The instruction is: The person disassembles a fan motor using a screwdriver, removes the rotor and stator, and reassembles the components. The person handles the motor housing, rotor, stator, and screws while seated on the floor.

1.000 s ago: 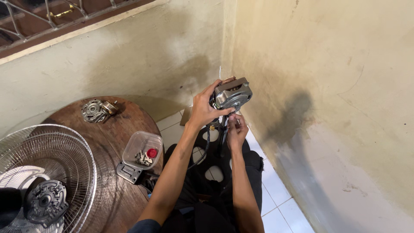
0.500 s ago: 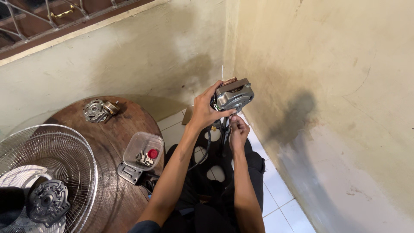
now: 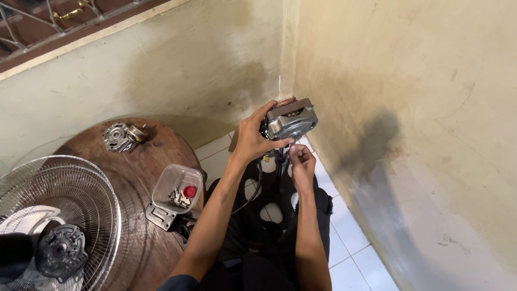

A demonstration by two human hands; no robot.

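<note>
My left hand grips a grey metal fan motor from its left side and holds it up in front of the wall corner. Copper windings show at the motor's top edge. My right hand is just below the motor, with its fingers pinched on the dark wires that hang from the motor's underside. Both forearms reach up from my lap over black patterned trousers.
A round wooden table stands at the left. On it are a clear plastic container with screws and a red cap, a metal bracket, a motor housing part and a wire fan guard. White floor tiles lie at the right.
The motor and both hands have shifted very slightly; the grip on the motor and the wires is the same.
</note>
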